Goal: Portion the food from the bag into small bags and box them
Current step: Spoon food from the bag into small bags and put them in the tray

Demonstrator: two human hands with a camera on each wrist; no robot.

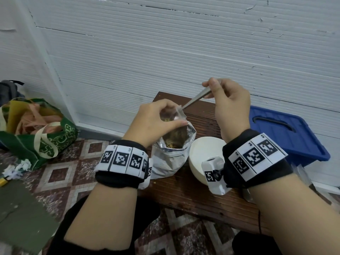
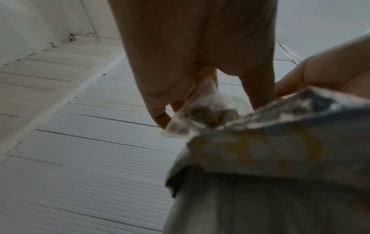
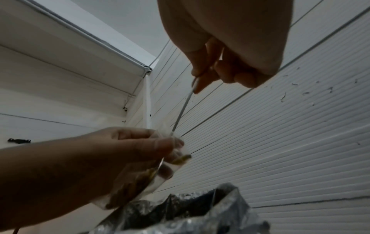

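A silver foil food bag (image 1: 171,153) stands open on the wooden stool (image 1: 193,199), brown and yellow bits showing inside. Just above its mouth my left hand (image 1: 156,120) pinches a small clear bag (image 1: 176,116) holding some food; the small clear bag (image 3: 156,171) and the foil bag (image 3: 190,210) below it show in the right wrist view. My right hand (image 1: 226,100) grips a metal spoon (image 1: 195,100) by the handle, its bowl down inside the small bag. The spoon (image 3: 182,110) runs from my fingers into that bag. The left wrist view shows my left hand (image 2: 180,95) on the small bag (image 2: 200,117).
A white bowl (image 1: 204,155) sits on the stool right of the foil bag, under my right wrist. A blue plastic lid (image 1: 287,133) lies at the right. A green tote bag (image 1: 36,133) stands on the tiled floor at the left. A white ribbed wall is behind.
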